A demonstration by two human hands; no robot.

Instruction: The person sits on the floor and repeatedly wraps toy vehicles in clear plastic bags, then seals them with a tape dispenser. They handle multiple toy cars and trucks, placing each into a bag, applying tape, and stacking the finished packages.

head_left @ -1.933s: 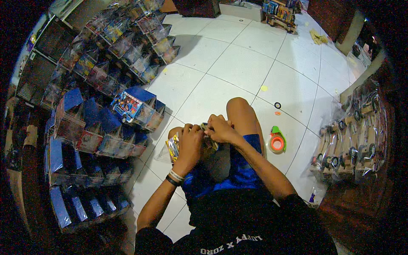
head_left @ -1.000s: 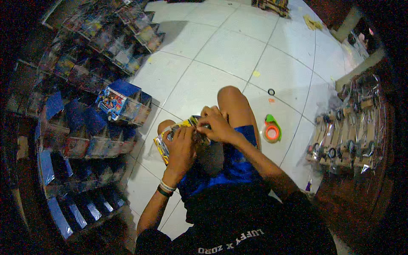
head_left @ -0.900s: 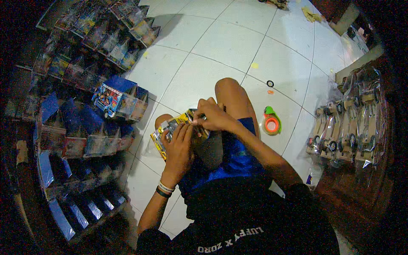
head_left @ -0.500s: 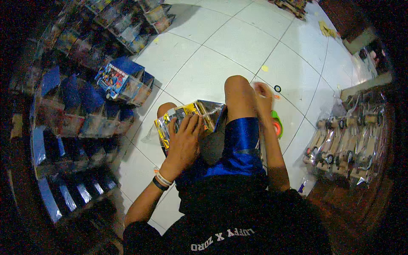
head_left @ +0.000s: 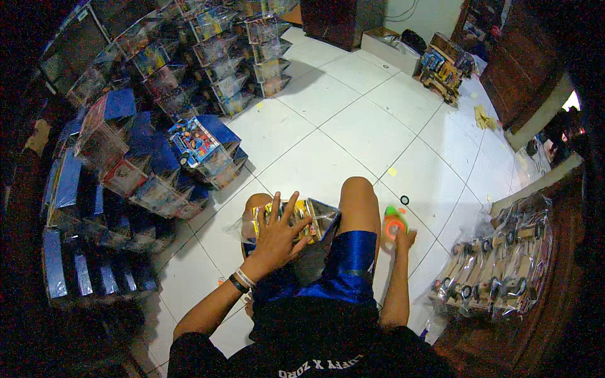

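Observation:
A yellow toy truck [head_left: 307, 208] wrapped in clear plastic, with a dark folded end, lies across my lap between my knees. My left hand [head_left: 277, 236] rests on top of it with fingers spread, covering part of its near side. Beyond my right thigh, my right hand [head_left: 405, 239] grips a green and orange tape dispenser [head_left: 396, 222], which is slightly blurred. A small black wheel [head_left: 404, 200] with a pale centre lies on the tiles just past the dispenser.
Plastic-wrapped boxes [head_left: 151, 157] stand stacked along the left, a blue toy truck [head_left: 195, 142] on top. Bagged wooden toy vehicles [head_left: 498, 264] sit at the right. More toy vehicles [head_left: 441, 69] are piled far right. Yellow scraps [head_left: 392, 171] dot the tiled floor.
My right hand has come back from near the wheel and taken hold of the tape dispenser. My left hand's fingers have spread wider over the package. The view has tilted up.

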